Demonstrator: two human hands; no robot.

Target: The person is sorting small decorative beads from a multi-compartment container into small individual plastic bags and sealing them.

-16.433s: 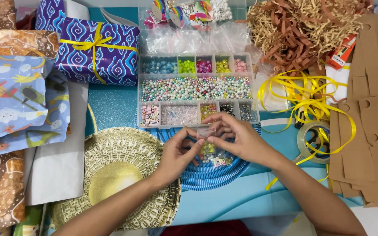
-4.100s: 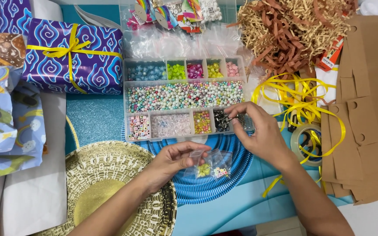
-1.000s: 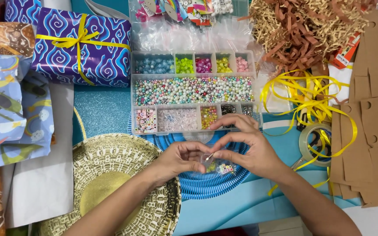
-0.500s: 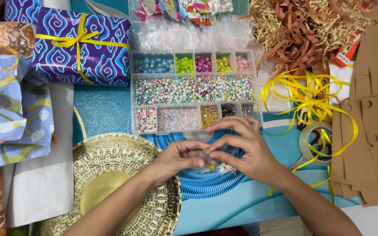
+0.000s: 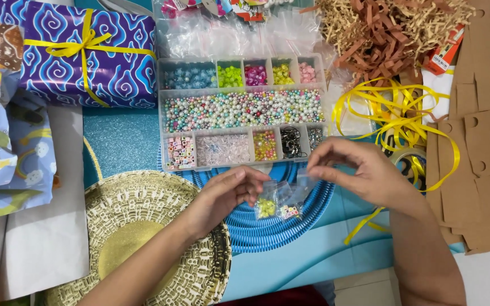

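Clear plastic, thin and crinkled, makes up the small bag [image 5: 282,199] that hangs between the two hands above the blue ribbed mat [image 5: 267,226]; yellow-green beads and a few lettered cube beads sit in its bottom. Half a second earlier the hands were bunched close over the bag, nearly touching; now they have drawn apart, and the bag's mouth is stretched wide between them, so the work of opening or filling it looks under way. The left hand [image 5: 222,195] pinches the bag's left edge with thumb and fingertips, the other fingers loosely curled. The right hand [image 5: 364,170] has lifted toward the bead organiser [image 5: 244,113] and holds thumb and forefinger pressed together; whether they grip the bag's far edge or a tiny bead cannot be told. The organiser is a rigid see-through box of many compartments, glossy round pearls in its long middle row. Beside the left forearm lies a round gold woven tray [image 5: 143,238], stiff and lattice-like, and to the right a tangle of slick yellow ribbon [image 5: 398,113] beside flat brown cardboard [image 5: 477,141].
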